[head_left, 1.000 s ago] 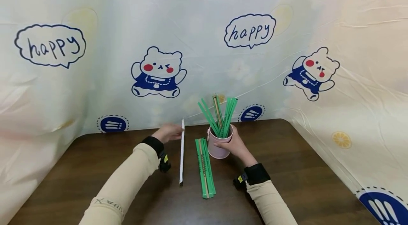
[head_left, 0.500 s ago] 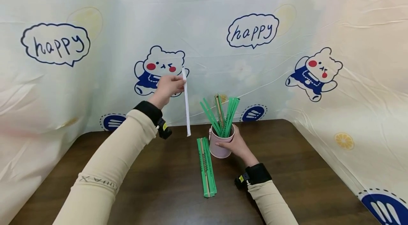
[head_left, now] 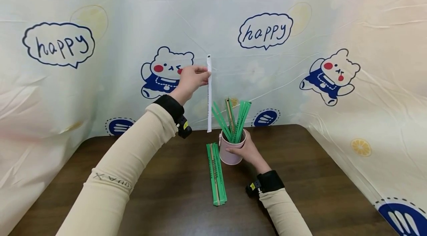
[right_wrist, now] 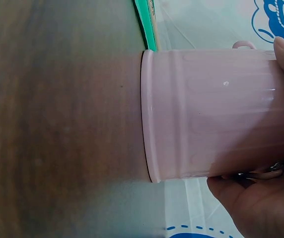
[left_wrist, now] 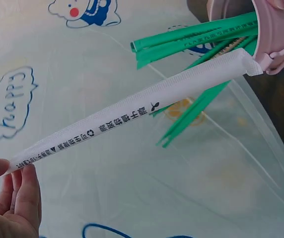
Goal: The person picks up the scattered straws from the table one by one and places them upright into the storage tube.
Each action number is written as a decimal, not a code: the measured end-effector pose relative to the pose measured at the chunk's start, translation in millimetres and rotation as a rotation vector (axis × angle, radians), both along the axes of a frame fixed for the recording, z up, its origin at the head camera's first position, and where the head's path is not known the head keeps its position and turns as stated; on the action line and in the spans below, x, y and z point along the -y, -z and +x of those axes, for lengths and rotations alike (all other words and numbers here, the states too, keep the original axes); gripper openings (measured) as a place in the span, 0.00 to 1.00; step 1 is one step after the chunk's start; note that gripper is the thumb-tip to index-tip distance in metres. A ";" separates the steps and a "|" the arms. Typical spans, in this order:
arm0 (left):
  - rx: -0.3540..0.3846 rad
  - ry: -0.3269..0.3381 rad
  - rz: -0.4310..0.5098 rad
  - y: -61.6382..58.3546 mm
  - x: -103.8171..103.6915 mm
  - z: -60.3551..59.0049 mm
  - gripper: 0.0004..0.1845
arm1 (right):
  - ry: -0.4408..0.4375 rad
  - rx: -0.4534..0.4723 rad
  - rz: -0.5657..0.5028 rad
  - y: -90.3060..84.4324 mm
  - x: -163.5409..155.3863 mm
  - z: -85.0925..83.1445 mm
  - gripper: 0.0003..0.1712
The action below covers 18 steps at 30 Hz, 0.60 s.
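My left hand (head_left: 193, 82) pinches a white paper-wrapped straw (head_left: 209, 106) near its upper end. The straw hangs upright, its lower end level with the table's back edge and just left of the pink bucket (head_left: 230, 155). Dark printed characters run along its wrapper (left_wrist: 127, 113) in the left wrist view. With fingers and thumb round its side, my right hand (head_left: 248, 150) holds the bucket, which stands on the table. Several green wrapped sticks (head_left: 238, 124) lean out of the bucket's mouth. In the right wrist view, the bucket's pink wall (right_wrist: 206, 114) fills the middle.
A row of green wrapped sticks (head_left: 217, 176), one showing a tan strip, lies on the brown table (head_left: 166, 191) left of the bucket. Behind the table hangs a pale curtain (head_left: 213, 13) printed with bears and the word "happy".
My left hand has lifted the white straw from low over the table, then carried it right towards the bucket. The right hand still holds the bucket in place.
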<state>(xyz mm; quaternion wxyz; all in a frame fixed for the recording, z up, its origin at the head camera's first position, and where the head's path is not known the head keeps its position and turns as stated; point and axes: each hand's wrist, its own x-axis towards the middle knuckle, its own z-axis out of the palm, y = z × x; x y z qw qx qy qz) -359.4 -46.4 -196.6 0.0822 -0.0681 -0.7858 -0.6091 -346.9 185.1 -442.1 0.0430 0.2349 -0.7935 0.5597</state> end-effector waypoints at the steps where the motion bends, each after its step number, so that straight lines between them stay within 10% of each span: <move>1: -0.003 0.009 -0.001 -1.9 -3.1 0.2 0.18 | -0.002 -0.003 0.000 -0.1 -0.3 -0.3 0.47; 9: -0.037 0.043 -0.003 -3.8 -30.6 0.0 0.16 | 0.001 -0.013 -0.007 1.1 -1.6 -0.7 0.48; 18: -0.053 0.066 -0.049 22.3 -56.0 -2.5 0.13 | -0.017 -0.056 -0.011 -0.3 0.1 -2.5 0.46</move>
